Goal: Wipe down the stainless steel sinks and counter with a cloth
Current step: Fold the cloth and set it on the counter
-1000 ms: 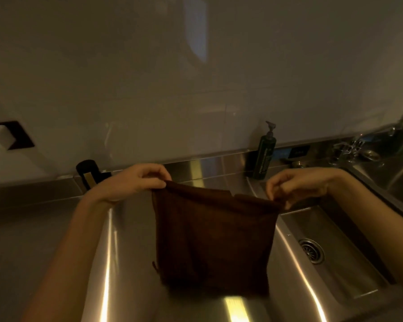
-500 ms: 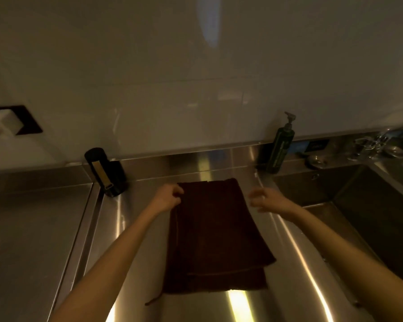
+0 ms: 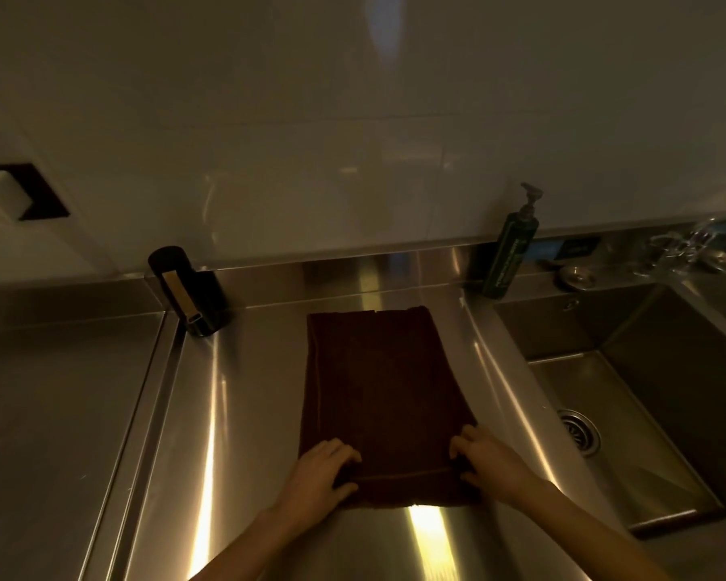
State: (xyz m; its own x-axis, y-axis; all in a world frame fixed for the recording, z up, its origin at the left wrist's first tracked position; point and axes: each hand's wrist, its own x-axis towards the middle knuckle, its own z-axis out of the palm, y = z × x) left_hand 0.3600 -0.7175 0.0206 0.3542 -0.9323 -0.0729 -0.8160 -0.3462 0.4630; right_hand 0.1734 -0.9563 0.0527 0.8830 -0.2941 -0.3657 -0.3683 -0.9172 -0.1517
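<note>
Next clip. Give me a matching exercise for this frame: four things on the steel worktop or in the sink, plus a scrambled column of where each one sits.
Things
1. brown cloth
2. green pump bottle
3. black canister
4. drain

Places
A. in the floor of the sink
B. back left of the counter, against the backsplash
C. at the back, where counter meets sink
D. flat on the middle of the counter

Pairs: 1-D, 2-C, 3-B, 4-A

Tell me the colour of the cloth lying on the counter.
Dark brown cloth, plain, seen in the dim head view.
</note>
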